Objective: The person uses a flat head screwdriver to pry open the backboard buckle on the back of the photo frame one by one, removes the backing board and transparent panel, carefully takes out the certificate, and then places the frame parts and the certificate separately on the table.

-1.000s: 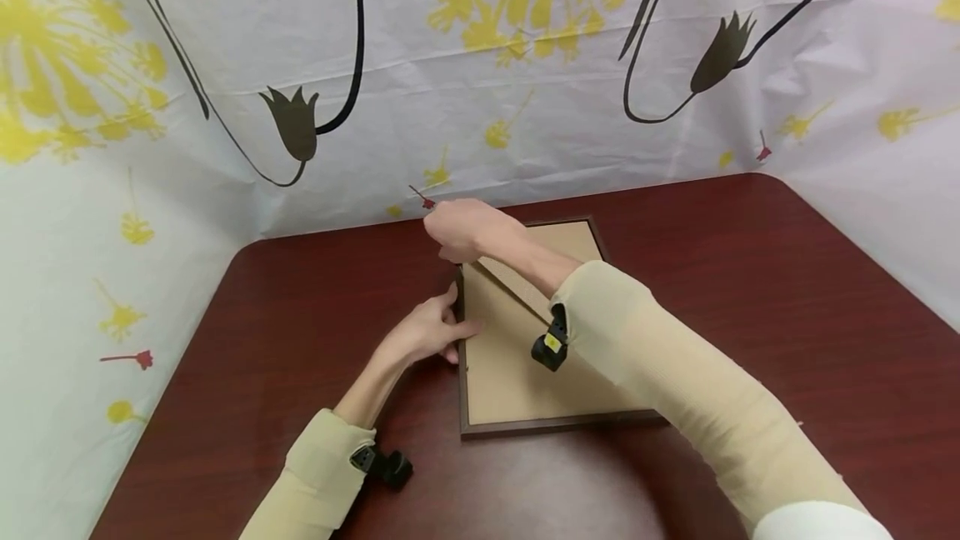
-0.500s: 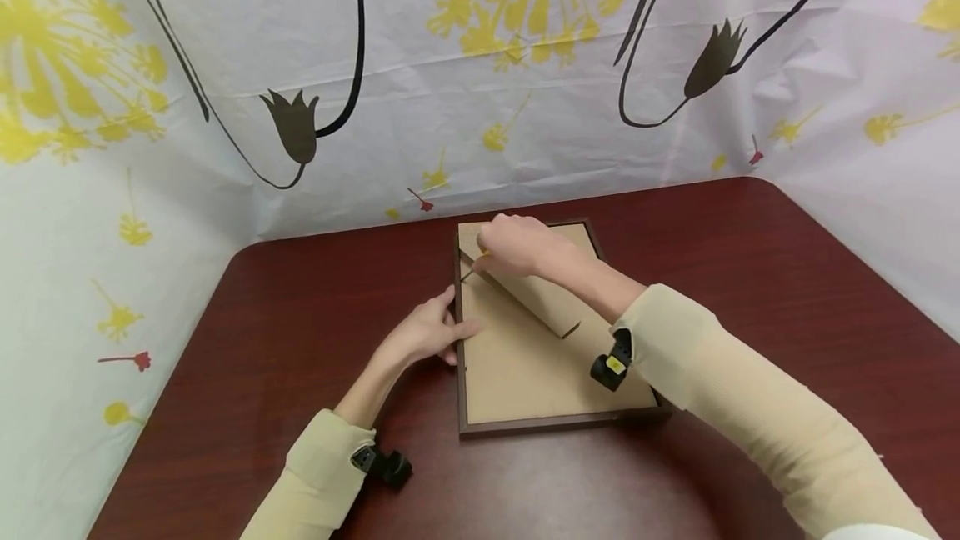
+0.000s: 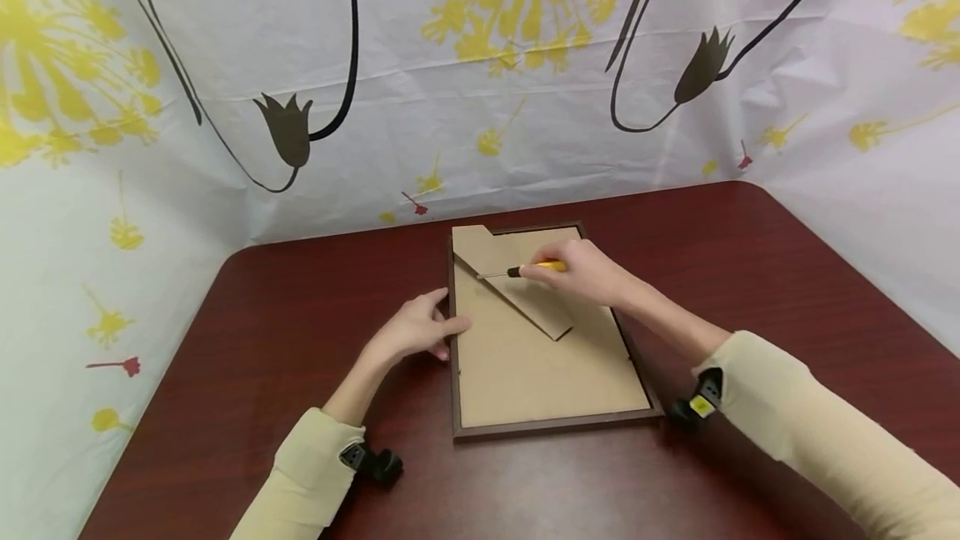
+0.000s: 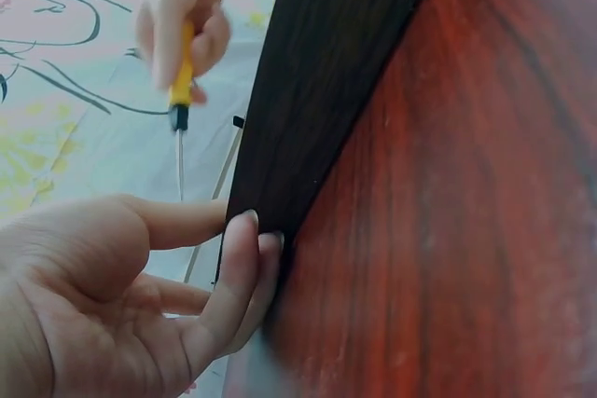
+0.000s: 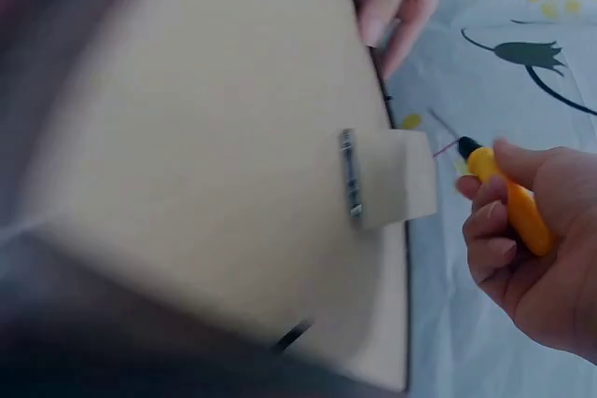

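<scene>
A dark wooden picture frame (image 3: 547,426) lies face down on the red-brown table (image 3: 300,307), its tan backing board (image 3: 540,365) up, with a folded stand flap (image 3: 517,286) across it. My right hand (image 3: 581,273) grips a small yellow-handled screwdriver (image 3: 525,270), its thin shaft pointing left over the flap. In the right wrist view the screwdriver (image 5: 511,202) lies in my curled fingers. My left hand (image 3: 416,332) rests with straight fingers against the frame's left edge; the left wrist view shows its fingertips (image 4: 244,230) touching the dark frame edge (image 4: 317,100).
A white cloth backdrop (image 3: 480,82) with yellow and black flower prints walls the table on the back and both sides. Bare table lies to the left, right and in front of the frame.
My right hand has drawn back from the frame's far left corner to over the stand flap, and the screwdriver now shows in it. My left hand has stayed at the frame's left edge.
</scene>
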The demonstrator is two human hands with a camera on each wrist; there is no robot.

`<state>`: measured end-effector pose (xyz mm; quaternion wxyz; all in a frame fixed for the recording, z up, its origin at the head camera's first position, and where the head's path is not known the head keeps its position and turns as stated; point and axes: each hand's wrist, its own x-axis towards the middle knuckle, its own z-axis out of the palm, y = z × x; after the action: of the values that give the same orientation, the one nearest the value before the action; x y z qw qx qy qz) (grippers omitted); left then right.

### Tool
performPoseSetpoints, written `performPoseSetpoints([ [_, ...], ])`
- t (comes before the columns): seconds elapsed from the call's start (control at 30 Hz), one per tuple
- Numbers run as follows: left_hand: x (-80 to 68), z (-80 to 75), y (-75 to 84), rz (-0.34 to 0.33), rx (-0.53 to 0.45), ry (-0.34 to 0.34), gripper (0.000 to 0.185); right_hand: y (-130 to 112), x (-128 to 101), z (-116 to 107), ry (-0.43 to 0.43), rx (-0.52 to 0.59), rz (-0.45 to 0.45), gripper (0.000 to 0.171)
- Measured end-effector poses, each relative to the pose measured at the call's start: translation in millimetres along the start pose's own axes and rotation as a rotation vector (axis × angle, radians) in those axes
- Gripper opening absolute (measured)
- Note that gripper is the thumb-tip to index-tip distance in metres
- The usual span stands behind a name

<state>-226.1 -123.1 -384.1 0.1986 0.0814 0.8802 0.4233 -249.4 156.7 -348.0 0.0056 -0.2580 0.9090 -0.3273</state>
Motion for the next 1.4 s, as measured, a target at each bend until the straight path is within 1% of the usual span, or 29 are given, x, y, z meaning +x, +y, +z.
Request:
performPoseSetpoints([
  [0.1,2.0,-1.5,0.3,0.023,-0.003,0.024,0.077,5,-22,0,0.011,0.074,0.082,0.027],
  [0.17,4.5,-2.4,0.2,0.040,-0.003,0.035,0.074,7,-38,2,0.016,0.134,0.116,0.028],
  [0.27,9.1,-4.0,0.3,0.056,-0.005,0.043,0.072,8,-59,5,0.029,0.228,0.142,0.028],
  [0.37,14.0,-5.5,0.0,0.065,0.000,0.050,0.071,12,-74,11,0.036,0.308,0.154,0.026],
  [0.5,17.0,-6.0,0.3,0.065,0.028,0.045,0.070,20,-86,17,0.027,0.356,0.182,0.026],
  [0.63,16.1,-3.6,2.4,0.059,0.047,0.032,0.070,29,-88,19,0.020,0.363,0.202,0.025],
  [0.77,9.3,2.0,3.9,0.055,0.038,0.038,0.071,36,-86,16,0.003,0.341,0.183,0.023],
  [0.9,-3.6,10.3,2.0,0.043,0.002,0.060,0.073,44,-78,11,-0.051,0.319,0.151,0.021],
  [1.03,-18.8,25.0,3.8,0.044,-0.009,0.090,0.075,56,-65,2,-0.110,0.317,0.120,0.022],
  [1.13,-30.0,35.1,6.8,0.045,0.001,0.091,0.077,64,-56,-5,-0.129,0.332,0.104,0.023],
  [1.2,-35.9,37.8,7.9,0.047,0.022,0.090,0.079,67,-52,-7,-0.123,0.329,0.106,0.023],
  [1.27,-39.5,36.3,8.0,0.048,0.068,0.117,0.078,68,-50,-7,-0.109,0.329,0.104,0.024],
  [1.33,-41.6,31.9,7.8,0.058,0.129,0.179,0.073,65,-49,-5,-0.089,0.324,0.108,0.024],
  [1.4,-41.7,25.9,8.3,0.072,0.178,0.256,0.066,60,-51,-1,-0.061,0.318,0.111,0.024],
])
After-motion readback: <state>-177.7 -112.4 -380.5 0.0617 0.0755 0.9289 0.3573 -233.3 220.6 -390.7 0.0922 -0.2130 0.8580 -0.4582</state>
